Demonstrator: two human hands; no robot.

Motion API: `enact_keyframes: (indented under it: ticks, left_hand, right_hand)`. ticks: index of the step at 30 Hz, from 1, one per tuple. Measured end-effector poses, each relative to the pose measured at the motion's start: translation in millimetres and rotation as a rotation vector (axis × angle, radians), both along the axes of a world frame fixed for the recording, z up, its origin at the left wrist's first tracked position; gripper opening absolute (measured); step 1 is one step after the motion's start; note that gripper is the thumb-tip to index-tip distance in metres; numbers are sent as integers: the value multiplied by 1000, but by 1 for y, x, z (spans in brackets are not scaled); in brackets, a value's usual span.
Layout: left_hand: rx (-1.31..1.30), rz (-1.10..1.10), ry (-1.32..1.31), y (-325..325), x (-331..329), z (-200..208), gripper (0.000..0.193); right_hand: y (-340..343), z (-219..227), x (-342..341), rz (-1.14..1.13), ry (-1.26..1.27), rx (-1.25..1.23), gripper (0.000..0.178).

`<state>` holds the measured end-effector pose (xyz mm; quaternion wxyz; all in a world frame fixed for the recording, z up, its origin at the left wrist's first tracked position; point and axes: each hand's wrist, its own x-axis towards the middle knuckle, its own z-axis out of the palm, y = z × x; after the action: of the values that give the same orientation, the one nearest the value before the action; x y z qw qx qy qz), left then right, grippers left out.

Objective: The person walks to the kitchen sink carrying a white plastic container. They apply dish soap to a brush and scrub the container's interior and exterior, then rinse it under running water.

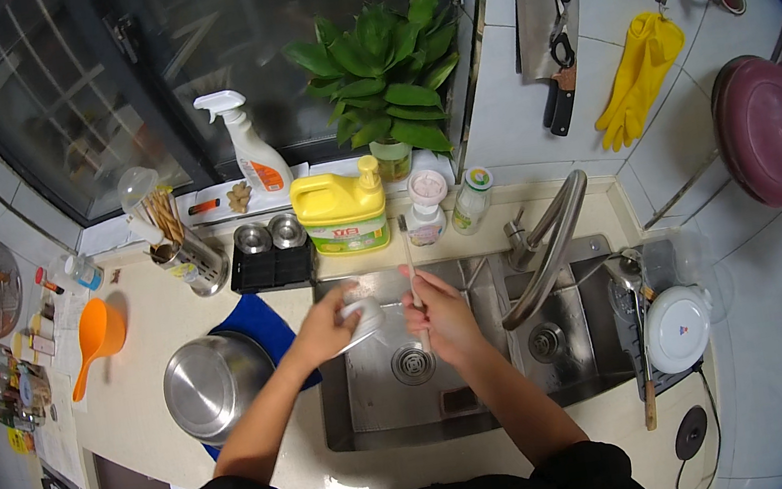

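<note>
Over the left basin of the steel sink [337, 425] both my hands are raised. My left hand [328, 327] is closed round a small white dish-like piece [364, 321], blurred by motion, so its exact shape is unclear. Just to the right, my right hand [442, 316] grips a long, slim, pale stick [415, 281], held roughly upright with a darker upper tip. The two hands are close together but apart. Below them shows the basin's round drain [413, 364]. The curved metal faucet [552, 241] reaches over the right basin.
An upturned steel pot [215, 387] rests on a blue cloth [255, 317] left of the sink. Behind stand a yellow jug [341, 213], a spray bottle [250, 149] and a black caddy [268, 268]. At right, a white bowl [679, 330] sits on a rack.
</note>
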<state>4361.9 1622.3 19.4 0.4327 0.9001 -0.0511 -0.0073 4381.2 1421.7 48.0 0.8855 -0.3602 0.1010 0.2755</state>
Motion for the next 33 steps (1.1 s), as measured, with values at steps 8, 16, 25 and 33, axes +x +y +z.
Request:
enact_keyframes:
  ticks: [8,16,25,33]
  left_hand:
    - [176,-134,37,-1,95,103,82]
    - [503,-201,-52,-10,134,96,91]
    - [560,-184,-43,-17,130,97,93]
    - [523,-174,8,-19,128,92,97]
  right_hand:
    - [29,7,35,-87,-22,-9,38]
    - [34,5,44,-73,-43,36,34]
    - [31,5,46,-69,-39,63,36]
    - [29,5,46,-45,-49,74,36]
